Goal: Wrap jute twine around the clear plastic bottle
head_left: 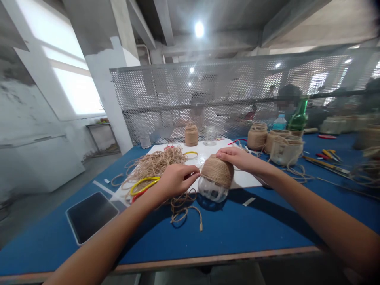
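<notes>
A glass jar (pixel 216 177) leans tilted on the blue table, its upper part wound with brown jute twine and its lower part bare glass. My right hand (pixel 233 156) is closed over the jar's far right end, fingers on the wound twine. At the jar's left side, my left hand (pixel 181 178) pinches the jute twine where it meets the glass. Behind and left of that hand lies a loose tangle of jute twine (pixel 160 161). A loose twine end (pixel 194 209) curls on the table in front of the jar.
A black-screened tablet (pixel 91 217) lies at the left. Yellow-handled scissors (pixel 142 184) rest by the tangle. Twine-wrapped jars (pixel 257 136), a green bottle (pixel 299 114) and a glass jar (pixel 286 151) stand at the right. A perforated metal screen (pixel 178 95) borders the back.
</notes>
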